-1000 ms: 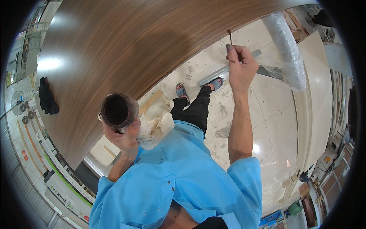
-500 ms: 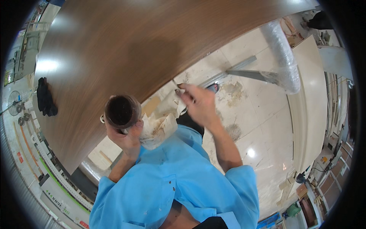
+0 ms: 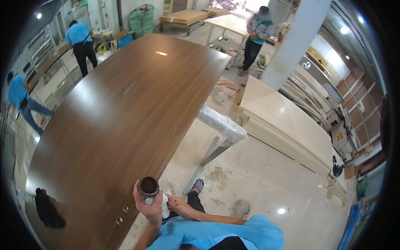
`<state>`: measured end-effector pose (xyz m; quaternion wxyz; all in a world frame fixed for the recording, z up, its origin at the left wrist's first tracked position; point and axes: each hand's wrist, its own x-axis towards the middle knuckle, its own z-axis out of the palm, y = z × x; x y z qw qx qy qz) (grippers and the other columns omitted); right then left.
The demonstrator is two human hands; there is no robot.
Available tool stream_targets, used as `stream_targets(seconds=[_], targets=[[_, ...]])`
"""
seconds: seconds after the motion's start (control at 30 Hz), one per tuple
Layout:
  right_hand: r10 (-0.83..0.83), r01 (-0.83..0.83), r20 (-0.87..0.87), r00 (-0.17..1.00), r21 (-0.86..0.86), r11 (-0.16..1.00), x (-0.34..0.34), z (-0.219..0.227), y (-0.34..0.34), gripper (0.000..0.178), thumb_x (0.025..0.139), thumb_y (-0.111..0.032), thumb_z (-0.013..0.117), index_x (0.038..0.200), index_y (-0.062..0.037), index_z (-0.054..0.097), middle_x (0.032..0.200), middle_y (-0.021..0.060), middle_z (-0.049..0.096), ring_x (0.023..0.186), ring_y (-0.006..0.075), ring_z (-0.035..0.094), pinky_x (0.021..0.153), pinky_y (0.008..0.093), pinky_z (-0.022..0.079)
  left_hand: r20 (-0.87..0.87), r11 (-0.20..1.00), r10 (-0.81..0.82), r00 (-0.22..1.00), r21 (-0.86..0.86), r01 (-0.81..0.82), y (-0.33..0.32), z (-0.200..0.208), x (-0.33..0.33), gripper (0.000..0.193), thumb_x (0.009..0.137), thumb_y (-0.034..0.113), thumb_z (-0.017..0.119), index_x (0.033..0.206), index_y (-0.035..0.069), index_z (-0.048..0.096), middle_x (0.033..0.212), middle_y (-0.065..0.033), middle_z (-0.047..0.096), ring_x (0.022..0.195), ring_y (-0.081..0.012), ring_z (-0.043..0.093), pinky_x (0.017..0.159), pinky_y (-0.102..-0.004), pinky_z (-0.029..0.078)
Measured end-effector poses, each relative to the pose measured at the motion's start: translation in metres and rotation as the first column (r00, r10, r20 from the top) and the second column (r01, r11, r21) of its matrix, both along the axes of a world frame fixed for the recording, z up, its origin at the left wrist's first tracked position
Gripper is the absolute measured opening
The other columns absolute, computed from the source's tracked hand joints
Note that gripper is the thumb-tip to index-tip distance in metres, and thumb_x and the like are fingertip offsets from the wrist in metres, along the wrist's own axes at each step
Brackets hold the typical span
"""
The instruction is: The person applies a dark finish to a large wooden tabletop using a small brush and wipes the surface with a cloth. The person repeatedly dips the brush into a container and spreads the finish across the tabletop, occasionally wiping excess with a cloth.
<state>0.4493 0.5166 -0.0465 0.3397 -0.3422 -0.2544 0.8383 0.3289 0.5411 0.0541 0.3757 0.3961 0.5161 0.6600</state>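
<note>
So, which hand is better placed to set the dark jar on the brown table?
Probably the left hand: it holds the jar near the table edge. The right hand is by the white cloth, farther from that edge.

Jar [image 3: 149,186]: lower body was hidden behind L hand [image 3: 152,210]; fill depth could not be determined. R hand [image 3: 178,204]: fingertips were partly obsc. near white cloth [image 3: 165,205]; grip could not be confirmed. Cloth was itself partly covered btwn. both hands. Tabletop [image 3: 137,112]: near end was cut off at btm. edge. Wrapped leg [image 3: 223,125]: upper end was hidden under tabletop. Small round marks [image 3: 119,221]: were too small to ID as fittings or holes. Black item [image 3: 48,208]: was too dark to ID. Co-worker's head [image 3: 262,14], far end: was blurred.
</note>
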Motion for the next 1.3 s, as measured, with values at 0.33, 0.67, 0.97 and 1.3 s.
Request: stream_targets(seconds=[0.33, 0.67, 0.97, 1.3], targets=[[-0.089, 0.014, -0.684, 0.724, -0.115, 0.993, 0.019, 0.0, -0.002, 0.057, 0.103, -0.044, 0.051, 0.146, -0.0079, 0.043, 0.14, 0.0071, 0.056, 0.126, 0.024, 0.057, 0.108, 0.0426, 0.044, -0.111, 0.979, -0.206, 0.972, -0.036, 0.203, 0.006, 0.006, 0.022, 0.069, 0.076, 0.001, 0.078, 0.136, -0.009, 0.046, 0.117, -0.0154, 0.065, 0.104, -0.0177, 0.064, 0.093, -0.0305, 0.05], [-0.378, 0.379, -0.045, 0.925, 0.017, 0.925, 0.057, 0.05, 0.038, 0.055, 0.089, 0.003, 0.064, 0.142, -0.0032, 0.052, 0.125, 0.0076, 0.064, 0.112, 0.0177, 0.063, 0.094, 0.0317, 0.052, -0.093, 0.978, -0.202, 0.975, 0.031, 0.205, 0.011, 0.011, 0.028, 0.068, 0.076, 0.002, 0.078, 0.136, -0.008, 0.047, 0.118, -0.0164, 0.064, 0.108, -0.0207, 0.063, 0.098, -0.0335, 0.048], [-0.707, 0.657, 0.135, 0.694, 0.283, 0.699, 0.109, 0.068, 0.089, 0.06, 0.079, 0.009, 0.059, 0.138, 0.0008, 0.055, 0.127, 0.0084, 0.063, 0.113, 0.0175, 0.061, 0.098, 0.028, 0.047, -0.17, 0.981, -0.177, 0.969, 0.049, 0.188, 0.007, -0.005, 0.012, 0.068, 0.077, -0.002, 0.074, 0.138, -0.005, 0.044, 0.124, -0.0135, 0.059, 0.11, -0.0191, 0.061, 0.097, -0.032, 0.049], [-0.757, 0.659, 0.164, 0.632, 0.401, 0.637, 0.11, 0.057, 0.093, 0.055, 0.082, 0.009, 0.06, 0.136, 0.0036, 0.055, 0.12, 0.0096, 0.065, 0.106, 0.0165, 0.064, 0.093, 0.0278, 0.05, -0.154, 0.984, -0.18, 0.972, -0.019, 0.179, 0.001, -0.006, 0.009, 0.066, 0.077, 0.0, 0.074, 0.136, -0.004, 0.047, 0.121, -0.0121, 0.059, 0.106, -0.0188, 0.061, 0.094, -0.0317, 0.049]])
